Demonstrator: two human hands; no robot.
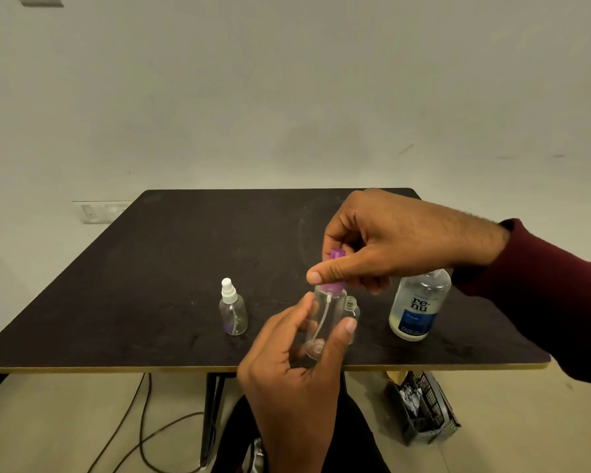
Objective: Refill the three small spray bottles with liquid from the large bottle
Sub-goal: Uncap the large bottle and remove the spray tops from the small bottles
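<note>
My left hand (297, 363) grips a clear small spray bottle (325, 322) above the near edge of the dark table (171, 254). My right hand (382, 244) pinches its purple spray cap (335, 268) from above. Just behind the held bottle, an uncapped small clear bottle (352, 308) stands on the table, mostly hidden. To the left stands a third small clear bottle with a white spray top (232, 310). The large bottle (418, 307) with a blue label stands at the right, its top hidden by my right wrist.
A black mesh basket (423, 407) with crumpled bits sits on the floor under the table's right corner. Cables (144, 428) run over the floor at the left, beside the table leg (210, 414). A wall stands close behind the table.
</note>
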